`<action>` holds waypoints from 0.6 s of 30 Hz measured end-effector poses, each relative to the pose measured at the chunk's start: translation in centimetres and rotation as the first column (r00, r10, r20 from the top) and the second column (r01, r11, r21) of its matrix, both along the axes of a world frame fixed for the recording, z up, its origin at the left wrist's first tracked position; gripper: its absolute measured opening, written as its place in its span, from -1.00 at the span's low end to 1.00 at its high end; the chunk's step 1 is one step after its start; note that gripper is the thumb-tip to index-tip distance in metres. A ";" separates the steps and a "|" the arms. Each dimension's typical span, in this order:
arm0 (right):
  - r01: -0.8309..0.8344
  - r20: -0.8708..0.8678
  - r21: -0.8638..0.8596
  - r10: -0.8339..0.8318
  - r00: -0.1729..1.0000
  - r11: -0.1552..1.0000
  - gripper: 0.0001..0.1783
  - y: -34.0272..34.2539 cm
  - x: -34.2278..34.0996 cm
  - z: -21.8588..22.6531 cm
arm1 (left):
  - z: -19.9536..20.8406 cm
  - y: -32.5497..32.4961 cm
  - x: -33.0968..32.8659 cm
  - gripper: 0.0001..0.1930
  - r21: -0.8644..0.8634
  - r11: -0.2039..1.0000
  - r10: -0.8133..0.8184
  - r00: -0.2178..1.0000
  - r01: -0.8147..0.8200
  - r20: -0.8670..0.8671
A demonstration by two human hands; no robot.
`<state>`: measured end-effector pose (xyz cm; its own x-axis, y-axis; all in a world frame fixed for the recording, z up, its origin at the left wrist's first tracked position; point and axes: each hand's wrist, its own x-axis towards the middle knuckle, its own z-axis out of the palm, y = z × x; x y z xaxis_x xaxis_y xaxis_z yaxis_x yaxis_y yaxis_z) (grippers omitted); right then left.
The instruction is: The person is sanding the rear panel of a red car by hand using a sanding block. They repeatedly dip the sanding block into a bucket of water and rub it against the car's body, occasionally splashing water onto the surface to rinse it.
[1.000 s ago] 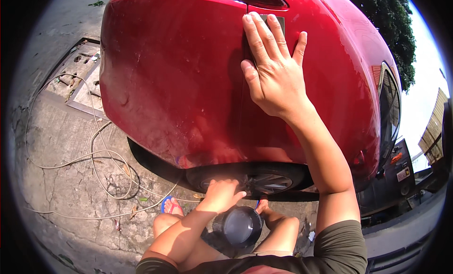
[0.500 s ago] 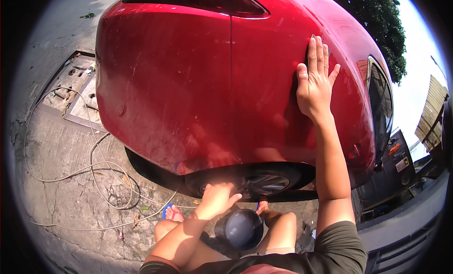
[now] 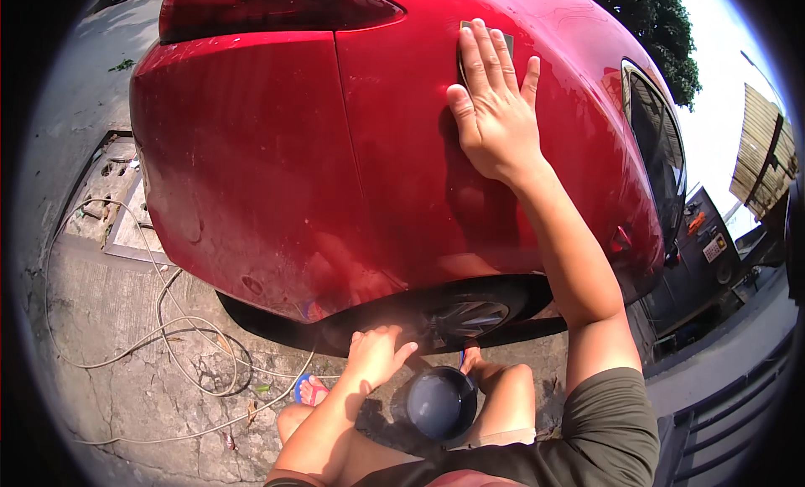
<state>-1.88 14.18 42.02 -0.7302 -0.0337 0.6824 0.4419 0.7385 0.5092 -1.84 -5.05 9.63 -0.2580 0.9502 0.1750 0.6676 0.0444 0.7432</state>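
My right hand (image 3: 495, 110) lies flat on the rear side panel of a red car (image 3: 411, 177), fingers stretched up and thumb apart. Beneath the fingers it presses a thin, brownish sheet of sandpaper (image 3: 509, 43) to the paint; most of the sheet is hidden. Lower down, my left hand (image 3: 376, 357) hovers in front of the wheel (image 3: 474, 318) with its thumb spread and no object visible in it. A dark bucket (image 3: 440, 403) of cloudy water stands between my legs.
A pale hose (image 3: 189, 319) loops over the cracked concrete at the left. Behind it is a slotted drain cover (image 3: 105, 177) near the bumper. The tail light (image 3: 277, 7) sits at the upper left, and a dark gate (image 3: 721, 428) is at the lower right.
My right hand has slid upward on the panel with the sandpaper, and more of the sheet's edge shows. The whole view has shifted, so the car sits farther left. My left hand stays low.
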 end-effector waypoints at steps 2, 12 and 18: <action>0.041 -0.029 -0.016 -0.041 0.999 0.999 -0.20 0.6 0.8 -0.5 | 0.1 0.0 0.6 -0.43 0.005 1.000 -0.014 0.998 0.014 0.054; -0.138 0.593 0.029 0.094 0.800 0.990 -0.27 -1.9 7.3 -7.2 | -0.5 -0.6 0.1 -0.55 0.042 0.996 0.077 0.992 -0.081 0.103; 0.077 0.163 -0.060 -0.067 0.984 0.995 -0.25 0.1 9.4 -5.7 | 1.3 0.1 -1.0 -0.93 0.633 0.746 0.262 0.965 -0.207 0.008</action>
